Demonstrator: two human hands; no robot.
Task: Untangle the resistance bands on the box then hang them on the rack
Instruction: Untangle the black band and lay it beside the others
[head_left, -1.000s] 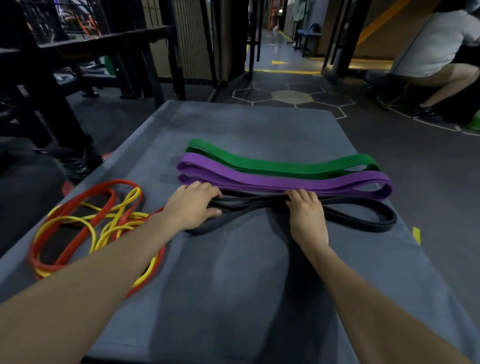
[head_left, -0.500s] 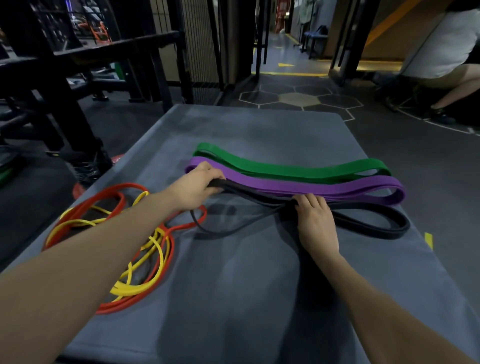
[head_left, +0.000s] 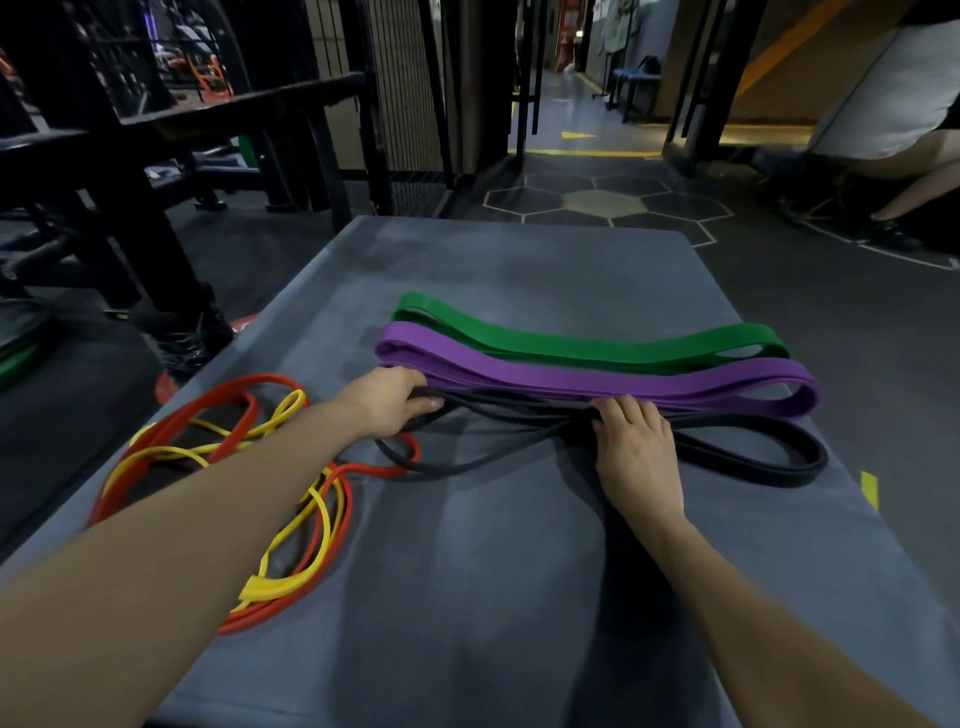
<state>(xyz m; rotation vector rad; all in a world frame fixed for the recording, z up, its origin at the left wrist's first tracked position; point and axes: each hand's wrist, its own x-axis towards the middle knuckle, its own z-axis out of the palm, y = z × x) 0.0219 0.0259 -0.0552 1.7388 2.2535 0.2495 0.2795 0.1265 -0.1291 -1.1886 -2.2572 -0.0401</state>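
A thin black rubber resistance band (head_left: 748, 457) lies across the middle of the grey padded box (head_left: 519, 597), crossed on itself so it forms a figure-eight with one loop at each end. The left hand (head_left: 387, 402) curls its fingers round the band's left loop, a closed grip on the strand. The right hand (head_left: 636, 447) pinches the crossing point, its grip pressed down on the gathered strands. Just beyond, touching the black band, a wide purple flat band (head_left: 597, 376) lies folded flat, and a wide green flat band (head_left: 597, 340) lies against its far edge. On the box's left side a thin red band (head_left: 182, 421) and a thin yellow band (head_left: 291, 530) lie knotted together in loose coils.
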